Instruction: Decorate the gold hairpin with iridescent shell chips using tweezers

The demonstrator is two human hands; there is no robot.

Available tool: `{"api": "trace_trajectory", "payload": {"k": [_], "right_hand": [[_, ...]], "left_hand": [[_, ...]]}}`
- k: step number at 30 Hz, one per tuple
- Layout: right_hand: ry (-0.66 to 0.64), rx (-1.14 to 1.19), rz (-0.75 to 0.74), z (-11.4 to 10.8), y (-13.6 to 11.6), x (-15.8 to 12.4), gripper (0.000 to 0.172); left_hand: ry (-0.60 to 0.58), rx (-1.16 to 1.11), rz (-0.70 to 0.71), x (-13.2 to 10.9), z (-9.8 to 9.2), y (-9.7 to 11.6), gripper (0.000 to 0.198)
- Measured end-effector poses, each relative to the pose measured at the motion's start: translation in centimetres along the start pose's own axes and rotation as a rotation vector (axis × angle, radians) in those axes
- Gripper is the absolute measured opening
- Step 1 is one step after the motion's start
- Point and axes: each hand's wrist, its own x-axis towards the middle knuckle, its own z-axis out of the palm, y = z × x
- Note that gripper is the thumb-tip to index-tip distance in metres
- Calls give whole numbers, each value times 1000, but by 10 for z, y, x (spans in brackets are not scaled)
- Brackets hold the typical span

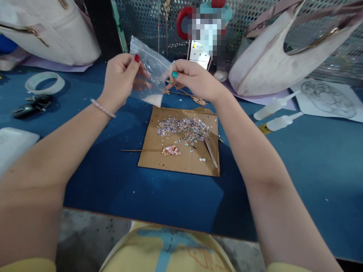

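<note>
Between my two hands hangs a clear zip bag (pixel 154 70), tilted, with small white beads gathered in its lower corner. My left hand (pixel 121 77) grips its left side, thumb on the plastic. At the upper right edge, my right hand (pixel 193 77) pinches the bag with curled fingers. Below lies a cardboard sheet (pixel 150 160) bearing a heap of glittery rhinestones (pixel 184 128). A hairpin stick (pixel 141 150) with a pink-decorated gold ornament (pixel 171 150) rests on the cardboard. Tweezers (pixel 211 153) lie at its right, near two pearl beads (pixel 202 159).
At the back stand a phone (pixel 200 53), a left bag (pixel 56 34) and a right handbag (pixel 255 60). Glue bottles (pixel 273 107) lie at right. A tape roll (pixel 45 83) and black keys (pixel 32 105) are at left. More gold hairpins (pixel 198 101) lie behind the cardboard.
</note>
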Motion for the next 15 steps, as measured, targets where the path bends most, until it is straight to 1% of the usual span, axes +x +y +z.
{"api": "trace_trajectory", "payload": {"k": [2, 5, 10, 12, 15], "right_hand": [[12, 79, 4, -1, -3, -3, 21], [13, 71, -19, -3, -4, -4, 17], [26, -126, -35, 3, -2, 3, 33], [42, -207, -54, 4, -2, 4, 34], [45, -269, -104, 3, -3, 2, 32]], "left_hand": [[15, 34, 38, 1, -2, -3, 62], [17, 60, 81, 1, -4, -4, 55], [-12, 148, 156, -5, -6, 5, 49], [-20, 183, 172, -8, -6, 9, 47], [-32, 213, 186, -12, -7, 14, 45]]}}
